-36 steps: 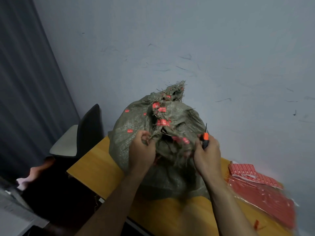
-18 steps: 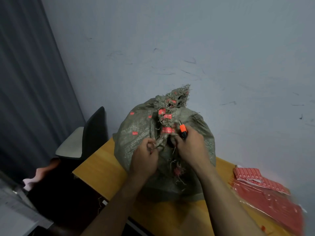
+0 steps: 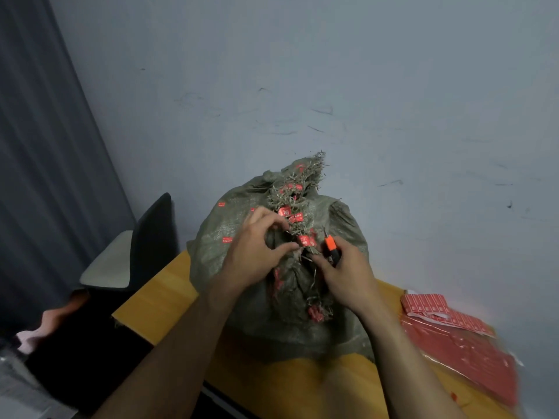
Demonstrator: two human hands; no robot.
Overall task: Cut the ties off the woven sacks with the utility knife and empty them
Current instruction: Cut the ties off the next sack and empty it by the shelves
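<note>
A full grey-green woven sack point(image 3: 230, 237) stands upright on the wooden table point(image 3: 169, 285) against the wall. Its frayed, gathered neck point(image 3: 298, 201) runs down the front and carries several small red tags point(image 3: 284, 211). My left hand point(image 3: 257, 252) pinches the gathered weave at the neck with thumb and fingers. My right hand point(image 3: 344, 273) grips the orange and black utility knife point(image 3: 330, 246), whose blade points up just right of the neck, while its fingertips touch the weave.
Red printed packets in clear plastic point(image 3: 459, 346) lie on the table at the right. A black chair with a pale seat point(image 3: 133, 252) stands left of the table, by a dark curtain point(image 3: 45, 176). The wall point(image 3: 393, 116) is right behind the sack.
My right hand brought the knife from the sack's right side in to the neck. My left hand moved up from the lower weave to pinch the neck beside the red tags.
</note>
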